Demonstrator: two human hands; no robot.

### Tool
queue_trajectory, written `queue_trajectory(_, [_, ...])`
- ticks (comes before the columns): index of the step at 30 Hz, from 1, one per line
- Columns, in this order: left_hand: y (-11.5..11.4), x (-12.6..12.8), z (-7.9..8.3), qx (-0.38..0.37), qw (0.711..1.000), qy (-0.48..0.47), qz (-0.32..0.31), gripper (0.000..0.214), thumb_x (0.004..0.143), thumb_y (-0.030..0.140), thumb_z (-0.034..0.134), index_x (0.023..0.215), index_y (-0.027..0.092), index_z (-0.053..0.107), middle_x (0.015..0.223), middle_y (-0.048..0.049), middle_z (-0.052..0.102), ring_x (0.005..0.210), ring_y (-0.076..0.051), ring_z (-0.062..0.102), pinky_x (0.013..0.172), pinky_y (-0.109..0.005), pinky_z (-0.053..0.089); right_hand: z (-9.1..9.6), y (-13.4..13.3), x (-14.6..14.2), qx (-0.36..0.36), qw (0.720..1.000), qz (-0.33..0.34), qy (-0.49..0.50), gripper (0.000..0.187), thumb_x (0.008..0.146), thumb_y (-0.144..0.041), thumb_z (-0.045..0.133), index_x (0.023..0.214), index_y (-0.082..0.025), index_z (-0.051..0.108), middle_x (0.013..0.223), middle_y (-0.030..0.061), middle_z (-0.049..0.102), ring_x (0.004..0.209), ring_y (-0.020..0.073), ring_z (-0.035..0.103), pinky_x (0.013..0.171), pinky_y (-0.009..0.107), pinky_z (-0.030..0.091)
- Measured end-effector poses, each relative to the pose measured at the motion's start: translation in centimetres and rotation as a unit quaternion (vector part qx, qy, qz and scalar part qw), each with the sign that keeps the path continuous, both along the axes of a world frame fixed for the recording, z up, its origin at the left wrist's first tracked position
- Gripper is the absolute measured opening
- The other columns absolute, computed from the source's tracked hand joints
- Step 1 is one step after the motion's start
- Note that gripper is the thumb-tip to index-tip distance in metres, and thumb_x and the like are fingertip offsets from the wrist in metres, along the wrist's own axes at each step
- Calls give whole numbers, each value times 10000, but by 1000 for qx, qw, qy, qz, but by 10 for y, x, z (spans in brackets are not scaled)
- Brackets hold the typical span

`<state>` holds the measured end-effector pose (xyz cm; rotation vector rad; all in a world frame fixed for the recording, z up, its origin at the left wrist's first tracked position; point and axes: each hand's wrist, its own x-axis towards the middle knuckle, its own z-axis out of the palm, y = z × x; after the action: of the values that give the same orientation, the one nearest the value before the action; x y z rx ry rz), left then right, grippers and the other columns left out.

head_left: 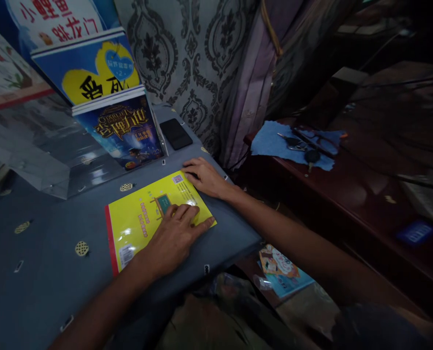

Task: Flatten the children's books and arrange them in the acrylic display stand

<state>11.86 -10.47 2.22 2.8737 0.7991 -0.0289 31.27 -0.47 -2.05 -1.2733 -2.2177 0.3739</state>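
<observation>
A yellow booklet [127, 221] with a red spine lies on the grey patterned tablecloth, its back cover with barcode and QR code facing up. My left hand [172, 238] rests on the booklet's cover, fingers loosely bent and thumb stretched out toward the near right corner. At the far right corner, my right hand [206, 179] touches the edge, its thumb apart from its bent fingers. Neither hand is wrapped round anything that I can see. The part of the cover under my left palm is hidden.
Behind the booklet, a clear display stand [41, 167] holds several upright books, with a dark blue one [125, 133] in front. A black phone [176, 134] lies beside it. To the right, a blue cloth [269, 138] with keys lies on a dark red surface. More booklets [287, 282] lie below the table edge.
</observation>
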Motion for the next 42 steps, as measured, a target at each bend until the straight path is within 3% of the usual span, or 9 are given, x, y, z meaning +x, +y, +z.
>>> queue_trajectory(4, [1, -3, -6, 8, 1000, -22, -4, 608, 903, 64, 525, 1455, 317, 515, 1316, -108, 567, 1212, -294, 490, 1021, -494, 393, -2, -21, 15, 1, 999, 40, -4, 457, 1006, -397, 511, 1381, -159, 616, 1424, 183, 577, 1328, 318, 510, 1121, 540, 403])
queue_trajectory(9, [1, -8, -16, 43, 997, -66, -25, 481, 956, 132, 527, 1399, 312, 569, 1269, -110, 586, 1185, -283, 499, 1004, -481, 396, -1, -63, 46, -29, 996, 68, -42, 733, 963, -635, 520, 1534, -182, 443, 1568, 201, 436, 1477, 340, 371, 1188, 582, 322])
queue_trajectory(12, [1, -10, -18, 49, 995, -85, -27, 454, 965, 140, 525, 1383, 307, 584, 1252, -103, 599, 1168, -270, 504, 987, -460, 405, 3, -80, 57, -42, 993, 72, -81, 829, 937, -692, 516, 1591, -215, 335, 1615, 193, 378, 1516, 343, 310, 1212, 609, 264])
queue_trajectory(16, [1, -9, -18, 51, 994, -97, -24, 433, 976, 148, 513, 1367, 310, 602, 1223, -95, 615, 1140, -263, 515, 973, -453, 408, 6, -84, 56, -47, 989, 78, -113, 887, 934, -715, 492, 1608, -180, 280, 1626, 212, 352, 1525, 350, 290, 1216, 607, 258])
queue_trajectory(23, [1, -9, -20, 51, 992, -109, -23, 418, 972, 148, 526, 1341, 313, 631, 1219, -92, 619, 1135, -262, 517, 971, -449, 398, 3, -60, 42, -25, 992, 29, -117, 857, 961, -675, 465, 1593, -125, 288, 1591, 242, 398, 1490, 375, 344, 1184, 594, 315])
queue_trajectory(35, [1, -9, -16, 41, 991, -122, -19, 433, 969, 135, 524, 1353, 306, 629, 1188, -91, 624, 1124, -259, 519, 969, -443, 403, -2, 35, 9, -15, 986, -56, -155, 802, 990, -654, 390, 1511, -45, 402, 1567, 252, 428, 1465, 381, 369, 1195, 539, 277])
queue_trajectory(42, [0, -9, -17, 41, 993, -111, -20, 422, 962, 145, 541, 1356, 280, 613, 1209, -98, 634, 1156, -263, 543, 997, -456, 426, -5, 44, 4, -3, 985, -66, -161, 781, 998, -631, 387, 1507, -39, 418, 1568, 255, 430, 1457, 377, 372, 1167, 529, 307])
